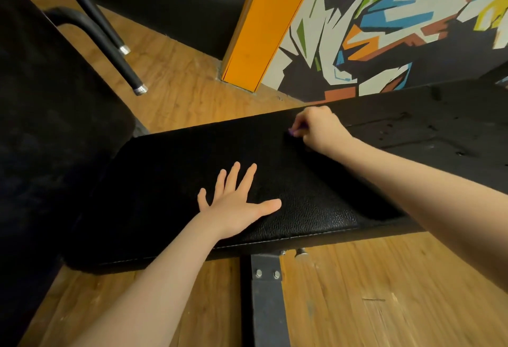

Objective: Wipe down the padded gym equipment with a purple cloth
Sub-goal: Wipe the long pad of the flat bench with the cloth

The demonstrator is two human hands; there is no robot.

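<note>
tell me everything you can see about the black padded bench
The black padded bench is a long flat pad covered in pebbled, leather-like black vinyl, with a stitched seam along its near edge. It runs level from lower left toward upper right above the wooden floor, on a grey metal bracket bolted beneath. The far right section looks scuffed or wet. The left hand rests flat on it with fingers spread; the right hand presses a barely visible purple cloth against it.
</note>
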